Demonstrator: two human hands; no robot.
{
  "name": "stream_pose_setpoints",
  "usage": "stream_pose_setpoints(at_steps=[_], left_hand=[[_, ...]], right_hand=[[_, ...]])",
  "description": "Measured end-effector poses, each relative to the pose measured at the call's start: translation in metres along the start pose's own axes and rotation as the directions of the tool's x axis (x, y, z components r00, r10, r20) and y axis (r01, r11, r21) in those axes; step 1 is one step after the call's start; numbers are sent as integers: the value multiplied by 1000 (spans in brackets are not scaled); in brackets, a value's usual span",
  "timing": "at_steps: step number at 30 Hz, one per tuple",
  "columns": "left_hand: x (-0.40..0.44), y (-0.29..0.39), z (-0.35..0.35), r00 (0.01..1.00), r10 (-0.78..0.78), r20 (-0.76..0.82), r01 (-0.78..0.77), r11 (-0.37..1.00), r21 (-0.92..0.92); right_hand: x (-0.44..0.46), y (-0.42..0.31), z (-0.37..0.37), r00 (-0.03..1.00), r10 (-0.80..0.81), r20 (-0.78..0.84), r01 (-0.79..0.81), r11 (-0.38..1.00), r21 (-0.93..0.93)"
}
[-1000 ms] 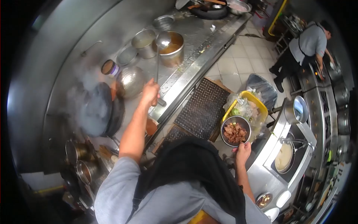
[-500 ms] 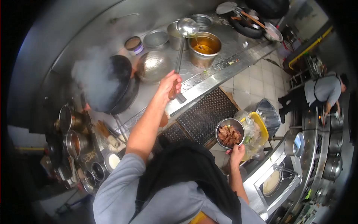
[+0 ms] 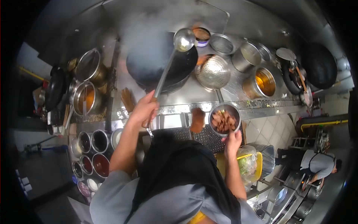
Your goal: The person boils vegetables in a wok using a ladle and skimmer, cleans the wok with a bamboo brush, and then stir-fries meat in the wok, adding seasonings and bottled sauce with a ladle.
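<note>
My left hand [image 3: 147, 109] is closed round the wooden grip of a long metal ladle [image 3: 166, 71]. The ladle's bowl hangs above the right part of a large dark wok [image 3: 182, 69], which is partly hidden by steam. In my right hand [image 3: 233, 141] is a metal bowl [image 3: 235, 111], gripped by its near rim. Cooked-looking brown meat pieces [image 3: 223, 121] fill its bottom. Beyond this bowl, a perforated strainer [image 3: 212, 72] lies to the right of the wok, its handle running toward the bowl.
Behind the strainer stand a can [image 3: 201, 36] and several metal pots. One pot [image 3: 265, 84] holds orange liquid. Sauce containers [image 3: 100, 141] are at left. A bin [image 3: 259, 168] with a yellow rim stands at right. Another person [image 3: 317, 162] works at the far right.
My view has turned left toward the wok. The ladle has moved from beside the orange pot to over the wok, and the meat bowl has come to the counter's front edge.
</note>
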State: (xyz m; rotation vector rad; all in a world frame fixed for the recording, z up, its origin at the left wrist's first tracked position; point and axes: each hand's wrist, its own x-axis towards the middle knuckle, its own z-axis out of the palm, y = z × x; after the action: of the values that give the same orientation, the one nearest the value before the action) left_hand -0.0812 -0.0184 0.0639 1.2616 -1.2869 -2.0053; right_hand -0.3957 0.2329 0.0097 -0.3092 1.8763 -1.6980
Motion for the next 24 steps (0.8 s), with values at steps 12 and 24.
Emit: stream_pose_setpoints(at_steps=[12,24], left_hand=[[-33,-92,-109,924,76,-374,80,919,385],[-81,-72,-130,878,122,-462,176,816,550]], right_hand=[[175,-22,318,784,-240,573,506,782,-364],[182,-23,458,441,-356,824,878,-22,-479]])
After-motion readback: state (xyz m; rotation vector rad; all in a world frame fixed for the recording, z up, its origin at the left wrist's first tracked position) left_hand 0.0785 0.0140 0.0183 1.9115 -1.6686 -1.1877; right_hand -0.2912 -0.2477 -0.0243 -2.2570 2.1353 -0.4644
